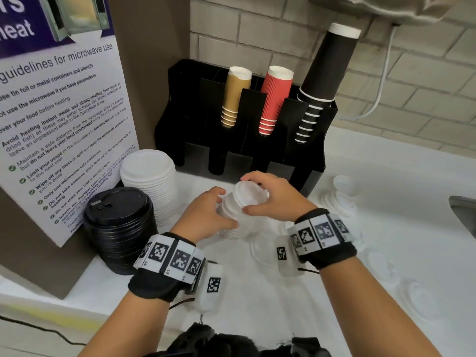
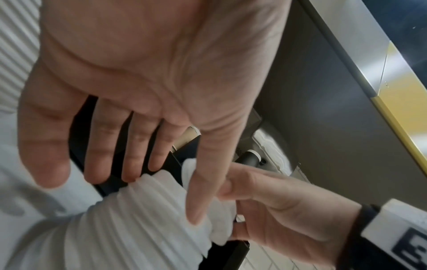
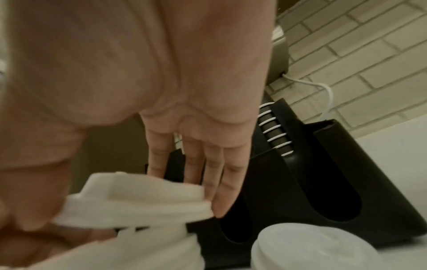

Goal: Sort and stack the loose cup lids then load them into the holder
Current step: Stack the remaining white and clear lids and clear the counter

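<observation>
In the head view, a tilted stack of small white lids [image 1: 239,229] is held above the counter in front of the black holder [image 1: 244,119]. My left hand [image 1: 222,210] grips the stack's lower part, thumb on the near side and fingers on the far side. My right hand [image 1: 247,195] pinches the top lid [image 1: 253,195] between thumb and fingers. The left wrist view shows the ribbed stack [image 2: 150,210] under my left hand [image 2: 122,193]. In the right wrist view my right hand [image 3: 129,204] holds the top lid [image 3: 143,199] close to the holder's front slots [image 3: 300,182].
A tall stack of large white lids [image 1: 149,176] and a stack of black lids [image 1: 118,228] stand at the left by a microwave sign. Loose white lids [image 1: 340,197] lie scattered on the white counter to the right. Cups fill the holder's upper tubes. A sink edge [image 1: 463,215] is far right.
</observation>
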A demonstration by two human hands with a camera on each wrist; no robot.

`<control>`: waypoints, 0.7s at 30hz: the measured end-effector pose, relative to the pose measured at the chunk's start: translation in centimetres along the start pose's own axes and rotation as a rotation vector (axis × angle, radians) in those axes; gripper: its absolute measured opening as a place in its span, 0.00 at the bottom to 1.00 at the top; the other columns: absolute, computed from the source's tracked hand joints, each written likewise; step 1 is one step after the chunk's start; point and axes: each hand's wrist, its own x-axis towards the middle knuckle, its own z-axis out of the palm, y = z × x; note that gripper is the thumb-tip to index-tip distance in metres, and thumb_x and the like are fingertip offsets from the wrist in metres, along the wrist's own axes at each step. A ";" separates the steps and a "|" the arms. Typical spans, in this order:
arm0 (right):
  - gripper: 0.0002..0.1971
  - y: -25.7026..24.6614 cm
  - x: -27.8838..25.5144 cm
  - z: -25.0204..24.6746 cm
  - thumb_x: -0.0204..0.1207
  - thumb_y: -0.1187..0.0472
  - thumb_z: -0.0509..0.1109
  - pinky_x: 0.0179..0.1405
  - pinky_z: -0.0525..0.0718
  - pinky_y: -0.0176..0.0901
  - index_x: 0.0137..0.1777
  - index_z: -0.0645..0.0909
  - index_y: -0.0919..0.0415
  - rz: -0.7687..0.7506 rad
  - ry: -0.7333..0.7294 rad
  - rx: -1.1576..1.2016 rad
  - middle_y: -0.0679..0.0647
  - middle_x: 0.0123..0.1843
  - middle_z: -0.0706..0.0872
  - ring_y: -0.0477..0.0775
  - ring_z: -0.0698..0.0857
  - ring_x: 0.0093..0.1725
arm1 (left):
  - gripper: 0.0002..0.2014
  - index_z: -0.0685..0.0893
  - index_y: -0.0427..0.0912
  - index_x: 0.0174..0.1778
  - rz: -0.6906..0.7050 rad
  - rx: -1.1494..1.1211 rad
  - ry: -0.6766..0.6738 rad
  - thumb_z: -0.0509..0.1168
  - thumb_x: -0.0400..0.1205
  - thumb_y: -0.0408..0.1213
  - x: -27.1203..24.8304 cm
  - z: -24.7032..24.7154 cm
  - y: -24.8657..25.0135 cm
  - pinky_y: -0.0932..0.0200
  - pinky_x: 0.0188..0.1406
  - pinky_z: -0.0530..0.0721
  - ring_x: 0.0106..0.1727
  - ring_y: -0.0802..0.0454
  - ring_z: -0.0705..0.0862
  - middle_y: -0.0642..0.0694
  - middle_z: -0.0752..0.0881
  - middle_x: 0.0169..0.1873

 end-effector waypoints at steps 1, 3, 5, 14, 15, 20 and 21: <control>0.33 -0.3 0.3 0.4 0.67 0.53 0.79 0.65 0.78 0.46 0.72 0.73 0.46 -0.010 -0.017 -0.027 0.50 0.66 0.78 0.51 0.77 0.65 | 0.38 0.72 0.46 0.74 0.006 0.005 0.011 0.81 0.69 0.39 0.0 0.1 -0.1 0.61 0.54 0.77 0.59 0.53 0.79 0.52 0.78 0.59; 0.35 -0.7 0.7 0.9 0.67 0.54 0.79 0.65 0.77 0.44 0.75 0.72 0.46 -0.025 -0.051 -0.074 0.50 0.68 0.78 0.50 0.75 0.67 | 0.31 0.75 0.47 0.67 0.022 0.020 0.032 0.79 0.70 0.39 -0.1 0.3 -0.2 0.66 0.43 0.74 0.53 0.56 0.78 0.54 0.79 0.55; 0.36 -1.0 0.9 1.3 0.66 0.56 0.80 0.67 0.76 0.46 0.75 0.72 0.47 -0.035 -0.081 -0.092 0.49 0.69 0.77 0.51 0.75 0.68 | 0.26 0.76 0.49 0.62 0.023 0.035 0.046 0.79 0.71 0.40 -0.1 0.4 -0.4 0.66 0.41 0.73 0.51 0.55 0.79 0.53 0.80 0.54; 0.38 -0.4 0.8 2.2 0.62 0.58 0.83 0.55 0.72 0.36 0.73 0.73 0.48 -0.049 -0.055 -0.115 0.48 0.66 0.76 0.50 0.76 0.63 | 0.27 0.77 0.47 0.64 -0.007 0.046 0.060 0.79 0.71 0.41 0.2 0.7 -1.0 0.63 0.45 0.72 0.51 0.55 0.79 0.53 0.81 0.53; 0.39 -0.4 0.7 2.3 0.62 0.58 0.83 0.55 0.72 0.35 0.73 0.72 0.48 -0.054 -0.052 -0.106 0.48 0.66 0.75 0.49 0.75 0.62 | 0.27 0.77 0.46 0.64 -0.008 0.050 0.058 0.79 0.71 0.41 0.2 0.7 -1.0 0.63 0.45 0.73 0.51 0.55 0.80 0.52 0.82 0.55; 0.33 0.6 -0.4 1.5 0.66 0.50 0.81 0.58 0.74 0.38 0.70 0.72 0.52 0.013 0.053 -0.016 0.47 0.64 0.74 0.48 0.75 0.62 | 0.40 0.71 0.45 0.74 -0.041 0.057 0.040 0.81 0.67 0.41 0.4 0.4 -1.3 0.60 0.56 0.75 0.59 0.53 0.78 0.47 0.79 0.64; 0.29 1.1 -0.9 1.2 0.69 0.49 0.79 0.57 0.76 0.39 0.68 0.73 0.54 0.059 0.067 -0.032 0.48 0.63 0.75 0.49 0.77 0.61 | 0.42 0.69 0.45 0.76 -0.038 0.054 0.044 0.81 0.67 0.40 0.4 0.3 -1.2 0.58 0.59 0.76 0.62 0.52 0.78 0.46 0.78 0.67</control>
